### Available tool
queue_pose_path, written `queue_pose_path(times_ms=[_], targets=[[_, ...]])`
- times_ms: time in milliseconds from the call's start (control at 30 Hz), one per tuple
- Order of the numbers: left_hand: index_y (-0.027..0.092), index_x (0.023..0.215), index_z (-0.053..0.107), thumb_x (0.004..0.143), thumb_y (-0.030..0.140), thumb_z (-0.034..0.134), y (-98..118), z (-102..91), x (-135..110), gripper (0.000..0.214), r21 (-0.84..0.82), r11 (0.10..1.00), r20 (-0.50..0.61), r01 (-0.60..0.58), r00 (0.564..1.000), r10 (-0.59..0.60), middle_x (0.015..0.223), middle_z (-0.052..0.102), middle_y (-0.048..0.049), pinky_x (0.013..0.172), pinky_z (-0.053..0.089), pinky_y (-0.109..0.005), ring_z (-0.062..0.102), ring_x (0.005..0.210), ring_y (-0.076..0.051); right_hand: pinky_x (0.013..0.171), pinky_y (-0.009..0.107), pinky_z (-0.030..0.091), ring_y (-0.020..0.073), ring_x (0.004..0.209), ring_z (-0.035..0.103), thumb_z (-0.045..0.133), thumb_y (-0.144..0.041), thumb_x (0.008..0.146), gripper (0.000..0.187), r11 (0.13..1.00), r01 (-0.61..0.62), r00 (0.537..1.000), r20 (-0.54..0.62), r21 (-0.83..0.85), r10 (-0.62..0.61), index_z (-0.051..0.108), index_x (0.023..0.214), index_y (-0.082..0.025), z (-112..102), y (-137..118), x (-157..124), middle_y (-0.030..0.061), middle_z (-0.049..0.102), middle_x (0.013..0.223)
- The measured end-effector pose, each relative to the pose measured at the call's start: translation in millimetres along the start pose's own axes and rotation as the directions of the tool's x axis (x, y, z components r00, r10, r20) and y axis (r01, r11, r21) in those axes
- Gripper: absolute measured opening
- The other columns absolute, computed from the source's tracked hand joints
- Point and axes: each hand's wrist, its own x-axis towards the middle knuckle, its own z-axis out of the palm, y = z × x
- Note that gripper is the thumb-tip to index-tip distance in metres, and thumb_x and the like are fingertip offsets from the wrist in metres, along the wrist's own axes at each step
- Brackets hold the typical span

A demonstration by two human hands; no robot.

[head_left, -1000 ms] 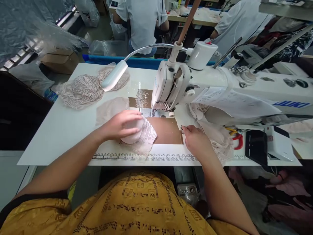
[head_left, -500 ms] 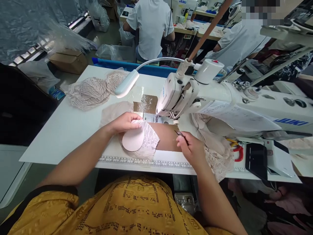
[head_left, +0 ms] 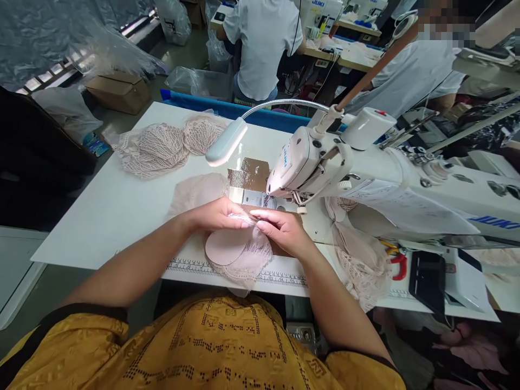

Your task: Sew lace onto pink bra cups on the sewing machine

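Note:
My left hand (head_left: 219, 215) is closed, pinching the upper edge of a pale pink lace bra cup piece (head_left: 227, 248). A smooth oval pad lies on its left, and the lace hangs down over the ruler strip (head_left: 284, 275) at the table's front edge. My right hand (head_left: 284, 230) meets the left at the same edge, fingers closed around a slim dark pointed tool (head_left: 253, 218), mostly hidden; snips or tweezers, I cannot tell which. Just behind both hands are the needle area and head of a white sewing machine (head_left: 290, 162).
Lace cups (head_left: 154, 149) lie at the table's back left, under a lamp (head_left: 227, 142) on a bent neck. More lace pieces (head_left: 357, 260) lie right, beside red-handled scissors (head_left: 399, 266) and a black device (head_left: 426, 281). A person in white (head_left: 262, 49) sits beyond the table.
My right hand has moved left with the pointed tool, from beside the lace to its upper edge at my left fingers. The lace piece has shifted slightly and turned. The camera view has shifted slightly.

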Motion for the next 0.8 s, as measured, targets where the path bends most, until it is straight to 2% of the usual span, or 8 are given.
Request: queue_pose_path(times_ms=[100,233,333,400,600,667,733,800], targets=[[0.011,0.087,0.074,0.084,0.041,0.067,-3,1.1,2,0.031,0.014,1.000,0.005,0.022,1.000,-0.022,0.077,0.067,-0.0048,0.066,0.046,-0.026,0.059,0.073,-0.015,0.087,0.036,0.052,0.0201,0.096,0.067,0.060,-0.036,0.087,0.033,0.996,-0.027,0.999,0.046,0.085,0.023,0.069,0.115,-0.021,4,6,1,0.0063,0.073,0.107],[0.011,0.072,0.069,0.083,0.042,0.068,-3,2.1,4,0.033,0.001,1.000,0.017,0.028,0.999,-0.028,0.064,0.056,-0.0003,0.054,0.036,-0.022,0.047,0.061,-0.010,0.074,0.031,0.051,0.0160,0.080,0.062,0.061,-0.037,0.087,0.031,0.987,-0.090,0.994,0.069,0.134,0.081,0.067,0.111,-0.019,9,14,0,0.0038,0.069,0.092],[0.012,0.058,0.058,0.082,0.042,0.069,-3,2.3,5,0.040,0.012,0.999,0.026,0.034,0.999,-0.034,0.056,0.042,0.0034,0.048,0.024,-0.022,0.034,0.053,-0.007,0.069,0.028,0.048,0.0143,0.074,0.058,0.060,-0.037,0.087,0.026,0.986,-0.099,0.993,0.082,0.134,0.088,0.067,0.105,-0.018,10,14,0,0.0025,0.066,0.087],[0.012,0.058,0.057,0.081,0.041,0.069,-4,2.0,6,0.039,0.022,0.999,0.028,0.044,0.999,-0.045,0.055,0.040,0.0039,0.048,0.022,-0.022,0.031,0.053,-0.007,0.068,0.028,0.048,0.0144,0.075,0.058,0.060,-0.035,0.087,0.023,0.988,-0.085,0.994,0.072,0.126,0.076,0.067,0.102,-0.018,11,12,1,0.0026,0.066,0.087],[0.012,0.064,0.064,0.082,0.040,0.069,-6,1.8,7,0.034,0.022,0.998,0.035,0.061,0.997,-0.062,0.057,0.045,0.0023,0.047,0.024,-0.022,0.036,0.053,-0.007,0.071,0.029,0.049,0.0152,0.078,0.062,0.061,-0.030,0.086,0.015,0.992,-0.060,0.998,-0.013,0.111,0.062,0.069,0.092,-0.019,16,14,2,0.0026,0.069,0.087],[0.012,0.070,0.068,0.083,0.041,0.068,-7,3.2,8,0.032,0.018,0.998,0.025,0.067,0.997,-0.067,0.060,0.052,0.0006,0.048,0.030,-0.021,0.043,0.055,-0.008,0.071,0.029,0.049,0.0152,0.078,0.062,0.060,-0.032,0.087,0.017,0.989,-0.074,0.995,-0.053,0.130,0.081,0.069,0.093,-0.019,18,18,2,0.0025,0.069,0.086],[0.013,0.080,0.072,0.084,0.040,0.067,-8,4.7,9,0.028,0.023,0.999,0.014,0.045,0.999,-0.046,0.071,0.063,-0.0024,0.056,0.040,-0.022,0.053,0.064,-0.011,0.073,0.030,0.051,0.0159,0.080,0.063,0.063,-0.035,0.085,0.024,0.974,-0.111,0.989,-0.074,0.196,0.128,0.067,0.103,-0.019,21,20,2,0.0029,0.068,0.088],[0.014,0.088,0.073,0.084,0.037,0.067,-8,4.4,10,0.024,0.038,0.999,0.017,0.012,1.000,-0.013,0.084,0.068,-0.0049,0.067,0.046,-0.024,0.060,0.076,-0.014,0.077,0.032,0.052,0.0176,0.085,0.064,0.069,-0.036,0.079,0.041,0.955,-0.154,0.985,-0.043,0.252,0.170,0.062,0.116,-0.020,23,20,3,0.0039,0.068,0.095]])
